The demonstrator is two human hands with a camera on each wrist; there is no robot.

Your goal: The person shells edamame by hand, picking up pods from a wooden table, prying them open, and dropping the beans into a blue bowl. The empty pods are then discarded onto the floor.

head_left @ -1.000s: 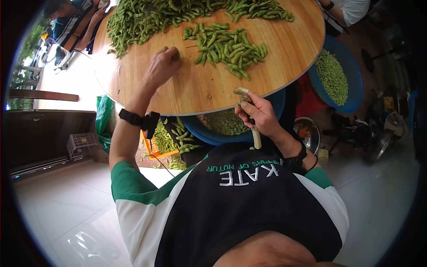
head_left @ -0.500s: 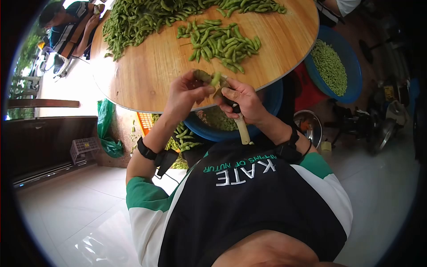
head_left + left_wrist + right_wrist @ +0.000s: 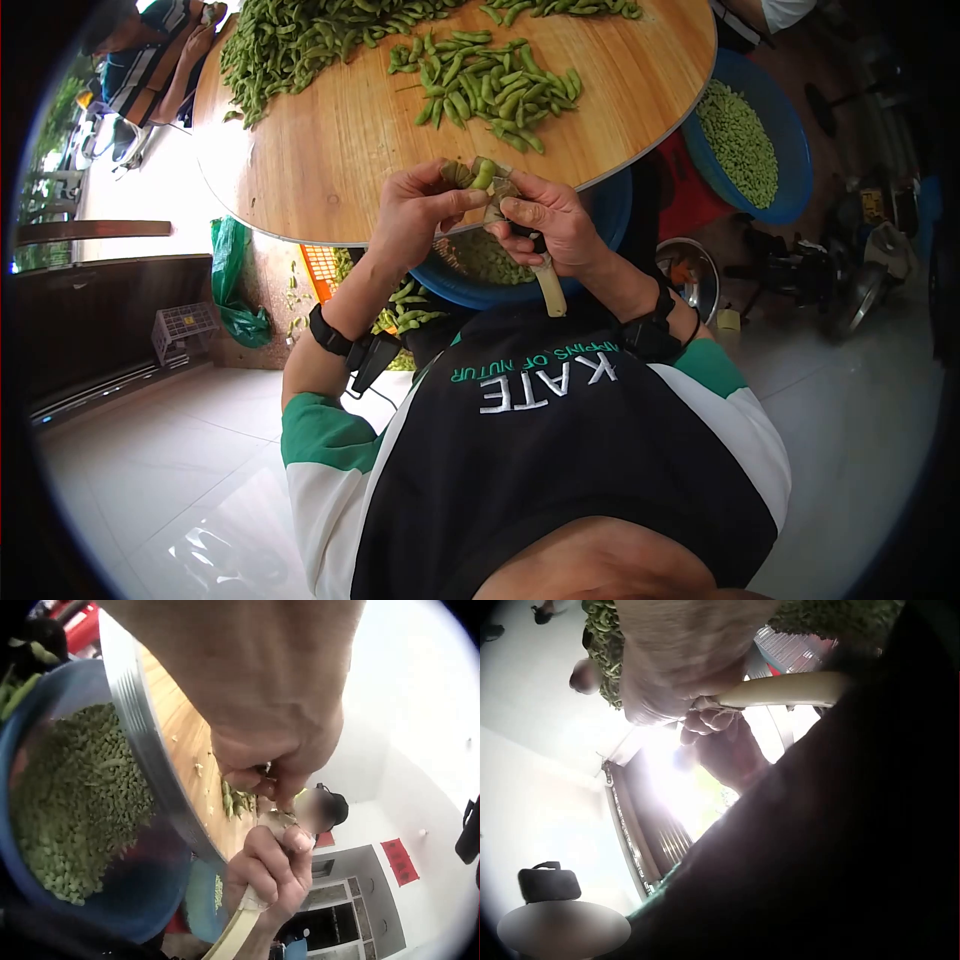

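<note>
My left hand (image 3: 410,215) pinches a green soybean pod (image 3: 484,173) between thumb and fingers, over the near edge of the round wooden table (image 3: 310,180). Facing it, my right hand (image 3: 562,228) grips a tool with a long pale handle (image 3: 550,288), its butt pointing down toward the shirt. The tool's working end is hidden by the fingers. Both hands have brownish coverings on some fingertips, and these meet around the pod. In the left wrist view the pale handle (image 3: 234,934) juts from the curled right fingers.
Loose pods (image 3: 490,85) lie on the table before a larger pod heap (image 3: 310,45). Below the edge sits a blue basin (image 3: 470,292) of shelled beans; another blue basin (image 3: 803,150) with beans stands right. An orange basket (image 3: 319,270) is at lower left. Other people sit around the table.
My left hand has come from the tabletop at left to meet the right hand, bringing a pod. Over the last half second both hands stay together, with the pod shifting slightly.
</note>
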